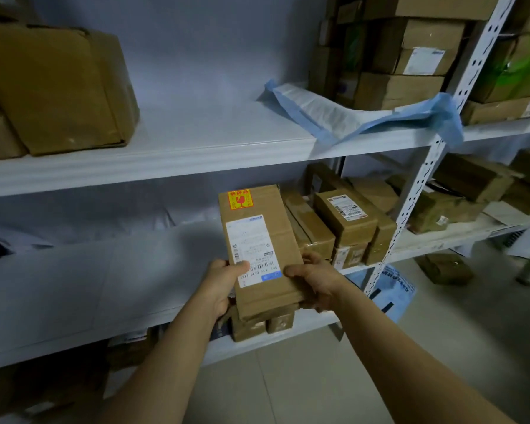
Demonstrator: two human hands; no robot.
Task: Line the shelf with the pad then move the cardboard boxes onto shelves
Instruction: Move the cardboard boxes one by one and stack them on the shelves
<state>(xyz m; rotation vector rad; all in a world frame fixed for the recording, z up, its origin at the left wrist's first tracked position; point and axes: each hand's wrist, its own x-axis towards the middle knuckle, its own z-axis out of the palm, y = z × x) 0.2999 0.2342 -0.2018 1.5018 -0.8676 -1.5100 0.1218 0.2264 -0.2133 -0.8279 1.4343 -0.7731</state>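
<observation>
- One cardboard box (260, 249), long and narrow, is held in the air in front of the middle shelf (58, 344). Its far end points toward 12 o'clock. A white shipping label and an orange-red fragile sticker face the camera.
- The left grip (224, 280) clasps the box's near end from 9 o'clock. The thumb lies on the label's edge, and the fingers are under the box, out of sight.
- The right grip (312, 280) clasps the same end from 3 o'clock, with the thumb on the top face and the fingers curled round the side.
- Two small taped boxes (262, 325) stand at the middle shelf's front edge, at 6 o'clock of the held box and just below it. I cannot tell whether it touches them.
- At 3 o'clock of the held box, a cluster of labelled boxes (346, 221) is stacked on the same shelf.
- The pad (349, 117), white with a blue border, lies rumpled on the upper shelf (166, 160), at 1 o'clock of the held box.
- One blue corner of the pad drapes over the shelf's front edge beside the perforated white upright (426, 179). Its back edge meets the foot of the stacked boxes (410, 56).
- A large brown box (58, 87) stands on the upper shelf at 10 o'clock.
- The tiled floor (288, 377) spreads out at 5 o'clock. On it, past the upright, lie a blue-and-white bag (395, 289) and a brown parcel (444, 267).
</observation>
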